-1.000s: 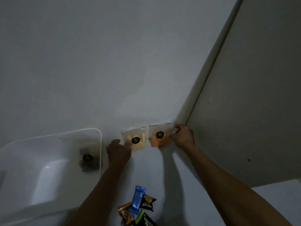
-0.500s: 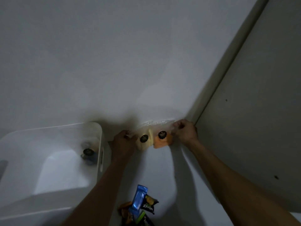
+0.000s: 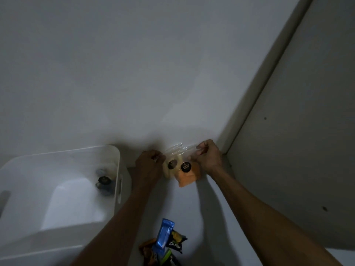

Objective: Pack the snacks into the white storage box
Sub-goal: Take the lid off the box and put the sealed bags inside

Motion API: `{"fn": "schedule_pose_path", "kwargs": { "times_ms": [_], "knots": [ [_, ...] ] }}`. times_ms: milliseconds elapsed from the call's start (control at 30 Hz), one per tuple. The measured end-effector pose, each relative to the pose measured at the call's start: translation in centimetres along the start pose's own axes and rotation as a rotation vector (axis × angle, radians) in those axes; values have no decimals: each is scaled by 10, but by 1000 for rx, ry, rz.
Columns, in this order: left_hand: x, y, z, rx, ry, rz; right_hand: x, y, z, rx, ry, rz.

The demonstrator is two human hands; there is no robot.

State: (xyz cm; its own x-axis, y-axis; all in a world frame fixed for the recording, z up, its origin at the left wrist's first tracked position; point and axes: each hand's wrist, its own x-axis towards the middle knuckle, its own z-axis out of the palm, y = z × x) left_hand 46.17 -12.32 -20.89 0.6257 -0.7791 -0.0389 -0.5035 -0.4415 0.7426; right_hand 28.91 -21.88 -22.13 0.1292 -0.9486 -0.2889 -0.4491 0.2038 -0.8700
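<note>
- Snacks first: two clear packets, a pale yellow one and an orange one, each with a round black sticker, are held up side by side, touching, just in front of the white wall.
- The left hand pinches the top left corner of the yellow packet; the right hand pinches the crinkled clear top edge over the orange packet. Both hands have their fingers curled in, and they are set apart by the width of the two packets.
- The white storage box stands open to the left, its near corner just beside the left wrist. One dark-stickered packet lies inside against the right-hand wall; the rest of the box floor shows bare.
- A slot handle shows in the box's right wall, facing the left forearm.
- Right of the hands a beige door frame runs up at a slant, and the right hand is close to its foot.
- Low in view, between the two forearms, a small heap of snacks lies on the white worktop: a blue wrapper on top, a black bag beside it, an orange-brown wrapper underneath.
- Open worktop lies between that heap and the raised packets.
</note>
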Motion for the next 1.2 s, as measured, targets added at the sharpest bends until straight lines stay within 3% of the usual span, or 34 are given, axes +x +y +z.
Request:
{"fn": "schedule_pose_path", "kwargs": {
  "times_ms": [133, 367, 600, 800, 967, 1200],
  "knots": [
    [-5, 3, 5, 30, -16, 61, -6, -4, -1, -141, -17, -120],
    [-9, 14, 9, -35, -78, 76, -13, -9, -1, -657, 26, -448],
    [-10, 10, 4, -14, -65, 45, -8, -11, -12, -803, 2, -541],
    [-17, 14, -19, 70, -50, 43, -20, -33, -35, -949, -113, -598],
    [-36, 35, -64, 62, -15, 146, -58, -70, -61, -996, -149, -576],
    [-72, 66, -162, -35, 51, 315, -144, -149, -90, -1016, -29, -546]
  ]
}}
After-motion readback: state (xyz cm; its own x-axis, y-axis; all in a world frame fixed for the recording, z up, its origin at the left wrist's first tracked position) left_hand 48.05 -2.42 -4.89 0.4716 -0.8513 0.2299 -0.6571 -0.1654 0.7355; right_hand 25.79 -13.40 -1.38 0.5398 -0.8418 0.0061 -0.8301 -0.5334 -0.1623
